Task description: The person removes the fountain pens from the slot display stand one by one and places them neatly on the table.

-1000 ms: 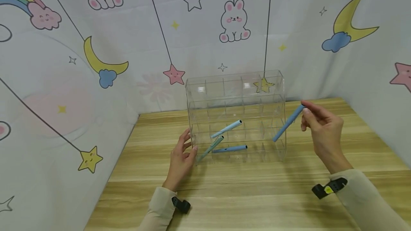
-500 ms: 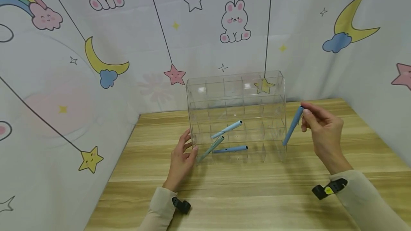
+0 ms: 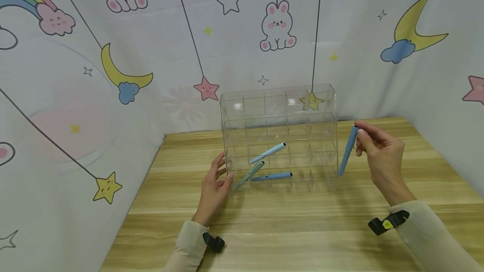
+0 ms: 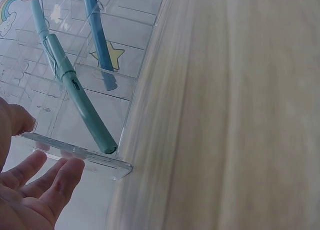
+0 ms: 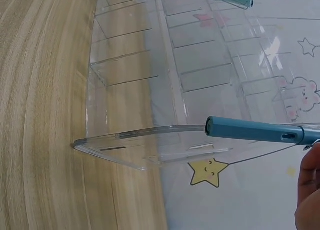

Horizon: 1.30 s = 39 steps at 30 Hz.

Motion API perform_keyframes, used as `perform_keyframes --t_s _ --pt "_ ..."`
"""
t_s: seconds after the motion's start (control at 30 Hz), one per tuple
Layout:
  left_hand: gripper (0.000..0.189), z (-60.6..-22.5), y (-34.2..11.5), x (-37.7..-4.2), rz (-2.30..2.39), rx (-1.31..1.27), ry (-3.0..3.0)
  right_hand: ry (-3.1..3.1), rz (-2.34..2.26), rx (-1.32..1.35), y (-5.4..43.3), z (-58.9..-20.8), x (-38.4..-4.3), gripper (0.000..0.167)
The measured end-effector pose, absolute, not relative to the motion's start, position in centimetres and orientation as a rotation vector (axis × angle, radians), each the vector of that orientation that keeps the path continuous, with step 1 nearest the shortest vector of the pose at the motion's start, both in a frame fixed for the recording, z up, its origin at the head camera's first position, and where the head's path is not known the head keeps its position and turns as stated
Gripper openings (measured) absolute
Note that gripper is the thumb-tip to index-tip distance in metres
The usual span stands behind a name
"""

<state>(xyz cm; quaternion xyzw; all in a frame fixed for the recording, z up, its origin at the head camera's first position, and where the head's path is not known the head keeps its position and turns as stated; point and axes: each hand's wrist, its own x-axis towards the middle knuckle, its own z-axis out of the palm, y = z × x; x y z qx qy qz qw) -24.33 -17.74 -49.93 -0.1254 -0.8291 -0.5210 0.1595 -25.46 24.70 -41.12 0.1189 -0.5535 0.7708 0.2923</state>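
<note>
A clear acrylic pen organizer (image 3: 277, 131) with rows of compartments stands upright on the wooden table. My left hand (image 3: 213, 192) holds its left side panel, thumb on the inner face and fingers (image 4: 62, 182) on the outer. To the right of the organizer, my right hand (image 3: 383, 156) pinches a blue pen (image 3: 348, 151) by its upper end; the pen hangs steeply with its lower end beside the right side panel. Three pens lie slanted in the organizer: a light blue pen (image 3: 267, 153), a green pen (image 4: 82, 99) at the lower left, and another blue pen (image 3: 272, 176) low down.
The wooden table (image 3: 280, 230) runs out in front and to both sides. Close behind the organizer hangs a white cloth (image 3: 242, 53) printed with rabbits, stars and moons, which also lines both sides. A black camera (image 3: 214, 242) is strapped at the left wrist, another black camera (image 3: 378, 224) at the right.
The lower end of the blue pen in my right hand has swung right and down, from in front of the organizer to outside its right panel. The left hand keeps its hold.
</note>
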Motion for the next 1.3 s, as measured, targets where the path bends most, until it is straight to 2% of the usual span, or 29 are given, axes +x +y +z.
perform_keyframes --t_s 1.3 --pt "0.066 -50.0 -17.8 -24.2 -1.487 -0.384 -2.352 -1.649 2.041 0.145 25.6 -43.1 -26.8 0.017"
